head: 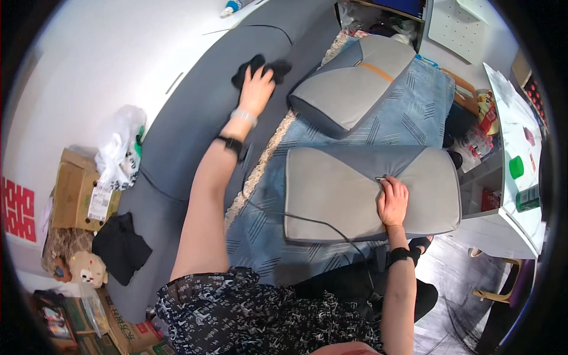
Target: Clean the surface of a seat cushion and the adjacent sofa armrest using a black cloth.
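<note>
My left hand [256,91] reaches over the grey sofa backrest [195,111], its fingers closed on a bunched black cloth [277,71] that is blurred. My right hand [394,202] lies on the near grey cushion [328,191], fingers bent. A small light tab [380,178] pokes out at its fingertips, where the fabric creases; whether the fingers grip it is hidden. Beyond is a second grey cushion [341,95] with an orange strap [376,72]. Both cushions rest on a blue patterned seat cover [377,128] with a beige lace edge [262,166].
A dark cable [319,222] crosses the near cushion towards my body. Black folded fabric [122,248] lies on the backrest at left, near a plush toy [88,268], a cardboard box [73,191] and a white plastic bag [117,155]. At right, a white table [517,133] carries a green jar [528,198].
</note>
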The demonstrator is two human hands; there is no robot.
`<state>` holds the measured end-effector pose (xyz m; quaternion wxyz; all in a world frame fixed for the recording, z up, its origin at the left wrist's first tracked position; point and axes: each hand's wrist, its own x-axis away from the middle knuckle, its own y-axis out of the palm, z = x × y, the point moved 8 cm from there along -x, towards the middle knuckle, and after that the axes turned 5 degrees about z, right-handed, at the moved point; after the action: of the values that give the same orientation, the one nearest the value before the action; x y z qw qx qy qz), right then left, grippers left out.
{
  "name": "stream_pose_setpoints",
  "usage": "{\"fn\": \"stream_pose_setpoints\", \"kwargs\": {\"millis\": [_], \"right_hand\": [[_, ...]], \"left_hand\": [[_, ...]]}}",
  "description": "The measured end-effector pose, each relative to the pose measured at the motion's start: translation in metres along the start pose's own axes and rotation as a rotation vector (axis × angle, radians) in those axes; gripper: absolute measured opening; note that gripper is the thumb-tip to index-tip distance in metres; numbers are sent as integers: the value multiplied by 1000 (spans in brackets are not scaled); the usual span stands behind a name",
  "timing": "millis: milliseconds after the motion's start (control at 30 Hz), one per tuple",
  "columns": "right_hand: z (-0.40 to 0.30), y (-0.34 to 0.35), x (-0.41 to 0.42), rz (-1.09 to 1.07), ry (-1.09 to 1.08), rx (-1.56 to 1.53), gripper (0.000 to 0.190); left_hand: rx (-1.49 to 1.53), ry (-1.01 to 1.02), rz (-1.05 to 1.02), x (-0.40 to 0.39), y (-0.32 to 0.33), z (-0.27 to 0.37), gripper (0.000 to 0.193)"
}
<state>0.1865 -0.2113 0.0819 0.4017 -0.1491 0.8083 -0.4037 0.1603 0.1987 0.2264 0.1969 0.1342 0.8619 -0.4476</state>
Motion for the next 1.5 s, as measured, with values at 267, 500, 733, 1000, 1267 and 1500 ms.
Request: {"fn": "stream_pose_setpoints", "kwargs": {"millis": [267, 500, 733, 1000, 1267, 1500], "right_hand": [[-10, -21, -2, 21, -29, -19, 30], [-2, -29, -1, 32, -12, -2, 31], [-4, -18, -4, 18, 5, -21, 32], [6, -5, -8, 25, 26, -60, 34], [7, 2, -5, 62, 24, -74, 31], [6, -16, 1, 48, 16, -25, 31]], "left_hand": [[-38, -275, -85, 238, -184, -17, 32], [39, -609, -37, 211, -179, -46, 75], [90, -544, 109, 21, -50, -67, 51], [34, -407, -9, -120, 53, -51, 44], [176, -265, -163, -95, 39, -60, 40], [308, -517, -140, 74, -94, -89, 51]]}}
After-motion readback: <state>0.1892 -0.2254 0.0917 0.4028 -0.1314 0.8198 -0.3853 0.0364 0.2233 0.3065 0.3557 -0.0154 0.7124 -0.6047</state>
